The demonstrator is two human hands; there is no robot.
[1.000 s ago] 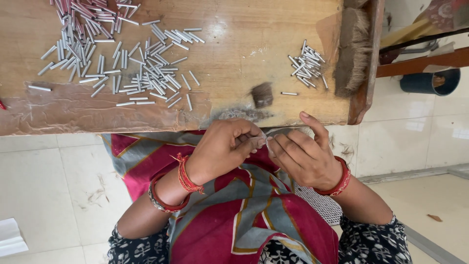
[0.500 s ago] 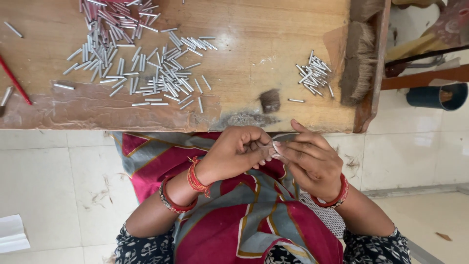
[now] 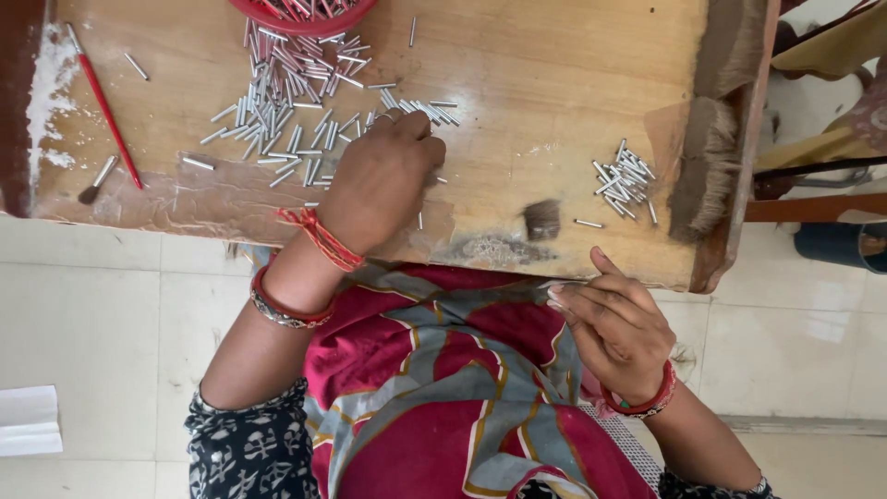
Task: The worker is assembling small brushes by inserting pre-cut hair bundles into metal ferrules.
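Observation:
My left hand (image 3: 383,176) reaches out over the wooden table (image 3: 536,83). Its fingers curl down onto the edge of a loose pile of short silver metal tubes (image 3: 291,106), and the fingertips are hidden. My right hand (image 3: 614,323) stays over my lap just below the table's front edge. Its thumb and fingers pinch a thin grey piece (image 3: 550,287), too small to identify. Red bangles and thread are on both wrists.
A red bowl (image 3: 305,11) of tubes sits at the table's far edge. A red-handled brush (image 3: 103,106) lies at the left, a smaller tube pile (image 3: 624,180) at the right, a dark hair tuft (image 3: 542,219) near the front, and brown bristle bundles (image 3: 707,171) by the right edge. White paper (image 3: 28,420) lies on the floor.
My hands were together over my lap, working on a thin piece. My left hand has since left it and reached forward onto the tube pile; my right hand keeps the piece.

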